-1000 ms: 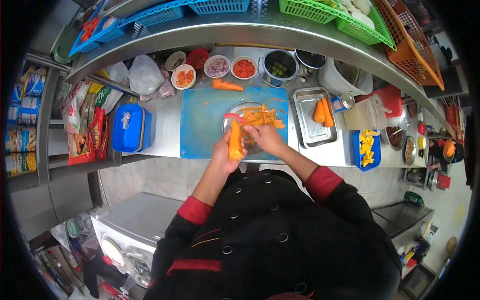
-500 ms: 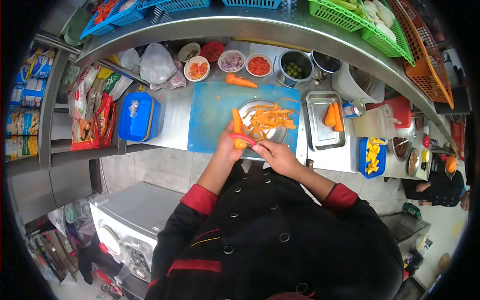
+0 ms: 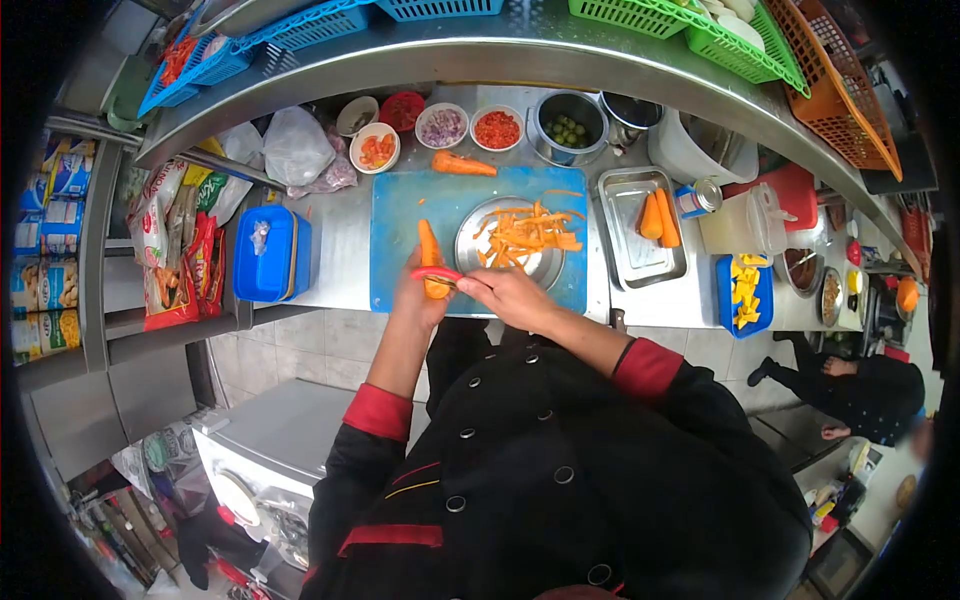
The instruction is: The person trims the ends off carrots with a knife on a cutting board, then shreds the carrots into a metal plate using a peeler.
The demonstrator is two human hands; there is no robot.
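Observation:
In my left hand [image 3: 416,297] a carrot [image 3: 429,243] is gripped upright near its thick end, above the front of a blue cutting board [image 3: 400,195]. My right hand [image 3: 508,297] is closed on a red-handled peeler [image 3: 437,272], which lies across the carrot's lower part. To the right of the held carrot, a round metal plate [image 3: 468,243] on the board carries a heap of orange carrot peelings [image 3: 525,236]. Another carrot [image 3: 463,163] rests at the board's back edge.
Right of the board, a metal tray [image 3: 622,262] holds two carrots [image 3: 659,218]. Bowls of chopped red pieces [image 3: 497,129] and onion [image 3: 441,126] stand behind, beside a pot [image 3: 569,128]. A blue tub [image 3: 272,253] sits left. A metal shelf [image 3: 460,62] overhangs. Another person [image 3: 870,390] is at far right.
Both my hands, with the carrot and peeler, have moved left, away from the plate. The whole view has shifted slightly. The other person at far right has changed position.

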